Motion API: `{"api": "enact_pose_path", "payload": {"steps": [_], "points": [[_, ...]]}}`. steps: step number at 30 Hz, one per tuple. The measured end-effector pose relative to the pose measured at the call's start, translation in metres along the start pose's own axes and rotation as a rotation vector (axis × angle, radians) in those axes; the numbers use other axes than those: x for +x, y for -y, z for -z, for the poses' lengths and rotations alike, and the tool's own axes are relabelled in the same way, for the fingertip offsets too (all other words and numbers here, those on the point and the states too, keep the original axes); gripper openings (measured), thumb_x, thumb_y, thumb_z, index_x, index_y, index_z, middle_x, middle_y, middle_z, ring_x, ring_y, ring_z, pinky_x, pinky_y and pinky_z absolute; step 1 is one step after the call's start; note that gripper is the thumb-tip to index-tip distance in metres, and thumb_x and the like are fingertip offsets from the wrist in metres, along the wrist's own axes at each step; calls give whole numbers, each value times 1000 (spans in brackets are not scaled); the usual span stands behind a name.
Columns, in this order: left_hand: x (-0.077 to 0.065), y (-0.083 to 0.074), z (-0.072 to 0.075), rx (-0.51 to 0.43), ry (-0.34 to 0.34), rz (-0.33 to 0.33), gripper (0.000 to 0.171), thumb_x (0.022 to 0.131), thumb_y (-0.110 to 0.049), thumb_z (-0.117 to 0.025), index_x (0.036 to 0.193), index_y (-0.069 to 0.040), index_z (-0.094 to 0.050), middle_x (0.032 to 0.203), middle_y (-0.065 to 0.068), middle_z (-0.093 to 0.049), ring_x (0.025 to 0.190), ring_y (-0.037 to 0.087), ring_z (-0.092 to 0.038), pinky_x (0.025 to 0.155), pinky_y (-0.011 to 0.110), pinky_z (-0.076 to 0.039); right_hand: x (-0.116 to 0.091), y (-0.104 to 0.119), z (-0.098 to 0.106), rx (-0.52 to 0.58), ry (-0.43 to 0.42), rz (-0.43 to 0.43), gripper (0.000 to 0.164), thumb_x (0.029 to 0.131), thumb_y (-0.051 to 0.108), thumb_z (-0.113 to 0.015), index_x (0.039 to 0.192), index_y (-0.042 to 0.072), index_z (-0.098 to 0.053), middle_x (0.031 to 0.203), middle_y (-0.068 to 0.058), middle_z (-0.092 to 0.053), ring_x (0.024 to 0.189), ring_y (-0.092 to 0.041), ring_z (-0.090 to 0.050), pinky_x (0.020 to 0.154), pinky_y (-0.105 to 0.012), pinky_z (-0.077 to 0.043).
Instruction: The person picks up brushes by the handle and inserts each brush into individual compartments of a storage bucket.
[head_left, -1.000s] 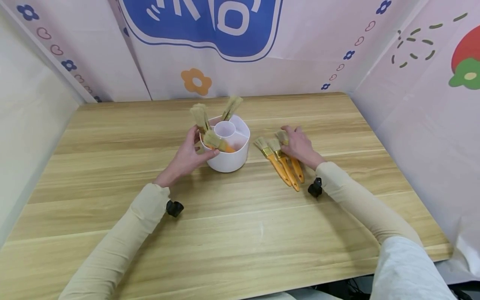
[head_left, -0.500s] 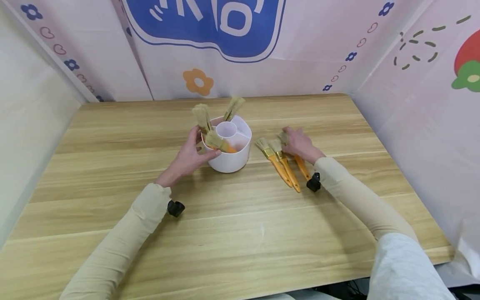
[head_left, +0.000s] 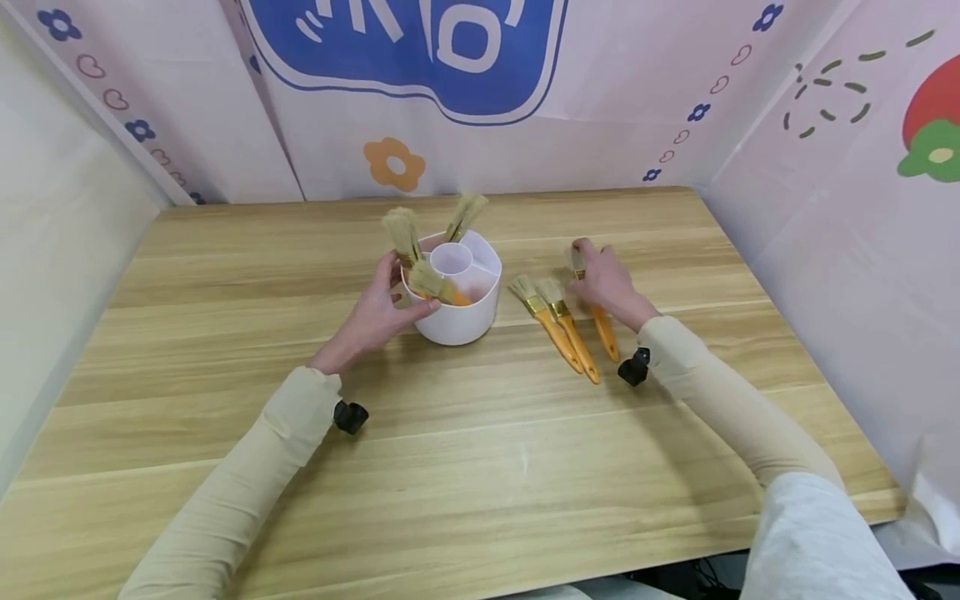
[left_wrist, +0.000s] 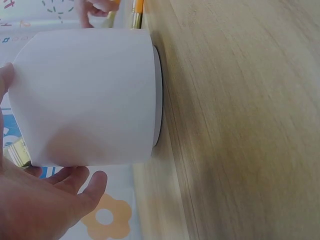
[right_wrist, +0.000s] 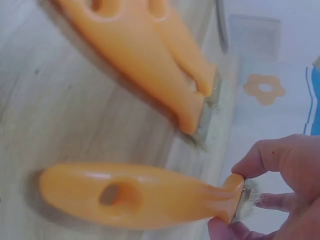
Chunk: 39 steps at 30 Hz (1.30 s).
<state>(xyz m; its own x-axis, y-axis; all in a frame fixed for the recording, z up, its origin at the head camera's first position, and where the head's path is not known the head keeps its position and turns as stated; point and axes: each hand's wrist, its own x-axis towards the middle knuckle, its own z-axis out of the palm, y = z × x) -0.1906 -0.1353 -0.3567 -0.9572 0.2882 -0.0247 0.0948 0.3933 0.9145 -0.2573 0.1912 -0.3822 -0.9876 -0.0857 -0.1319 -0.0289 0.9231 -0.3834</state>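
A round white divided holder (head_left: 457, 325) stands on the table with several paintbrushes in its outer compartments, including one brush (head_left: 438, 283) leaning near the front rim. My left hand (head_left: 378, 308) grips the holder at its left side, thumb at the front rim; the left wrist view shows fingers (left_wrist: 92, 190) against its wall. To the right of it, my right hand (head_left: 606, 279) pinches a paintbrush (right_wrist: 135, 195) near its metal ferrule, orange handle towards me. Two similar paintbrushes (head_left: 551, 325) lie side by side just left of that hand.
A wooden table (head_left: 465, 483) carries everything, and its near edge shows at the bottom. Printed white sheets (head_left: 600, 100) wall off the back and sides. The holder's round centre cup (head_left: 452, 258) holds no brush.
My right hand has shifted slightly right with the third paintbrush, opening a gap between it and the other two. The left hand and the holder have stayed in place.
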Motion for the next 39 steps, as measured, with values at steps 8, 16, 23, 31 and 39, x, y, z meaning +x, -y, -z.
{"api": "enact_pose_path", "payload": {"steps": [8,16,23,31,39], "points": [[7,16,0,-4,-6,-4,90,84,-21,-69,149,-10,-7,153,17,-22,142,34,-24,113,55,-26,-4,3,6,106,-85,40,71,80,17,-59,144,10,-28,118,-28,-44,85,-32,-48,67,-39,-48],[13,28,-1,13,-24,-29,92,82,-27,-71,149,-12,-9,152,15,-24,141,33,-26,112,55,-28,-6,7,11,181,-167,53,70,79,16,-63,141,12,-31,119,-28,-43,89,-33,-47,70,-40,-47],[12,26,-2,26,-18,-22,94,82,-30,-72,149,-13,-8,153,14,-23,141,33,-25,112,54,-28,-8,12,15,227,-271,107,68,76,13,-60,139,11,-34,113,-25,-46,90,-31,-44,72,-40,-42],[12,26,-1,28,-17,-21,94,82,-30,-72,149,-14,-8,153,14,-23,141,33,-26,112,54,-29,-11,18,15,299,-378,161,66,74,12,-58,137,12,-37,105,-21,-48,92,-33,-49,75,-40,-41],[13,26,-1,35,-18,-19,95,82,-31,-72,150,-13,-8,153,15,-23,141,33,-26,112,54,-29,-14,24,16,397,-468,241,64,74,9,-58,135,13,-39,101,-18,-47,90,-30,-52,73,-34,-45]]}}
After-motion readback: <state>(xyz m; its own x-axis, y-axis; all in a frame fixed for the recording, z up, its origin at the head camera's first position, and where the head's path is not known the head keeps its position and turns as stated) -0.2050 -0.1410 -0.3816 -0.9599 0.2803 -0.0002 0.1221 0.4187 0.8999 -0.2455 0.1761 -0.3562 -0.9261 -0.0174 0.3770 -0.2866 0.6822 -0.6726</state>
